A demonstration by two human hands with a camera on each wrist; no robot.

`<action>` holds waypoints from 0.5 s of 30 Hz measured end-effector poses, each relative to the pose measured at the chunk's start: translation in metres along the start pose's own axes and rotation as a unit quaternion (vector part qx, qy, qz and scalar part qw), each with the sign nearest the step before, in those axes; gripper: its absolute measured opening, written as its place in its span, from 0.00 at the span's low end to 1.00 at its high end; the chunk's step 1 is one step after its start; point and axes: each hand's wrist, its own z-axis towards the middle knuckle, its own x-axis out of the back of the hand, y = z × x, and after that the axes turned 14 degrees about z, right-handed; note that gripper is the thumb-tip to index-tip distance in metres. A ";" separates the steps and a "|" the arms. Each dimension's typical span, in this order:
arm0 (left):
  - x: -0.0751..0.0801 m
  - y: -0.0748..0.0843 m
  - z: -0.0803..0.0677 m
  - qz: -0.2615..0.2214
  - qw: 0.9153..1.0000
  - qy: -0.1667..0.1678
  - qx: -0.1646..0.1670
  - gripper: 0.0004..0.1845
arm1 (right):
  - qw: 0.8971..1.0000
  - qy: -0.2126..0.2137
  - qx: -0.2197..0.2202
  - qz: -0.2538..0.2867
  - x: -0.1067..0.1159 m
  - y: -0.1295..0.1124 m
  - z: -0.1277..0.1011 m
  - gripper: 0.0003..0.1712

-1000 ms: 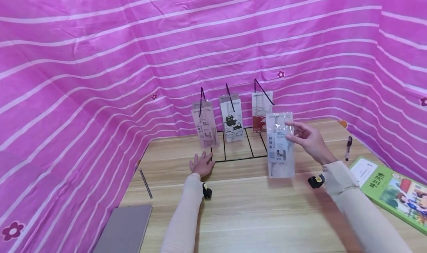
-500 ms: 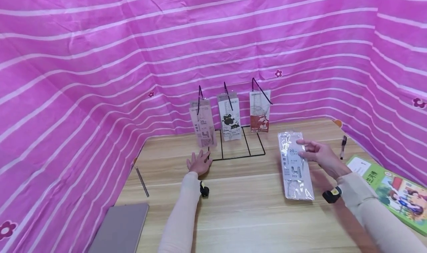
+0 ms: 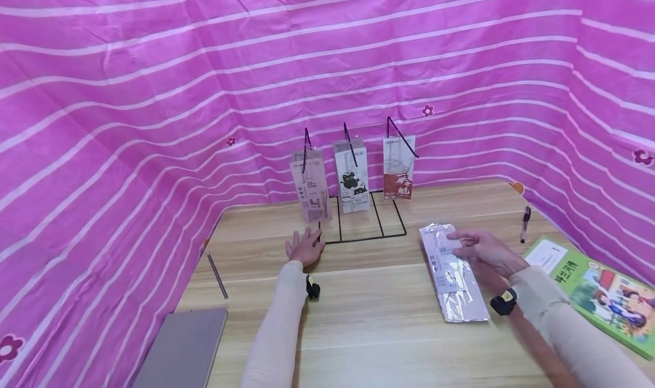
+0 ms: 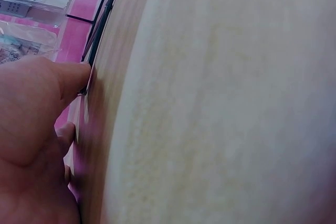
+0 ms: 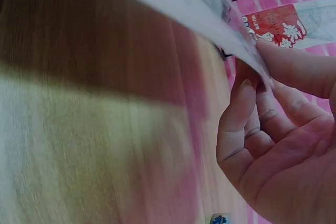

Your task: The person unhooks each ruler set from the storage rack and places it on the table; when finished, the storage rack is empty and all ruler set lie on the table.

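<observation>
My right hand (image 3: 483, 252) pinches a clear-plastic-packed ruler set (image 3: 452, 277) by its right edge, thumb on one face and fingers behind in the right wrist view. The pack leans back low over the table, its lower end toward me. My left hand (image 3: 304, 248) rests with spread fingers on the table at the front left corner of a black wire display rack (image 3: 365, 239). Its thumb (image 4: 73, 80) touches the wire in the left wrist view. From the rack's hooks hang a pinkish ruler set (image 3: 312, 192), a black-cat ruler set (image 3: 353, 186) and a red-and-white ruler set (image 3: 398, 172).
A green picture-covered book (image 3: 604, 297) and a pen (image 3: 525, 224) lie at the right. At the left are a thin grey rod (image 3: 217, 274) and a flat grey slab (image 3: 181, 348). Pink striped cloth (image 3: 307, 64) encloses the back and sides of the table.
My right hand has carried the ruler set away from the rack, rightward and down, tilting it from upright to leaning back. The left hand has stayed at the rack's corner.
</observation>
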 end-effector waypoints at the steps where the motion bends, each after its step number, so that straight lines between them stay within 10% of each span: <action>1: 0.001 0.000 0.000 -0.001 1.000 0.000 0.000 0.28 | 1.000 -0.005 -0.002 -0.004 -0.001 0.001 0.001 0.34; 15: 0.000 0.002 0.001 0.002 1.000 0.008 0.005 0.28 | 0.997 0.008 -0.059 -0.040 -0.007 0.009 0.004 0.31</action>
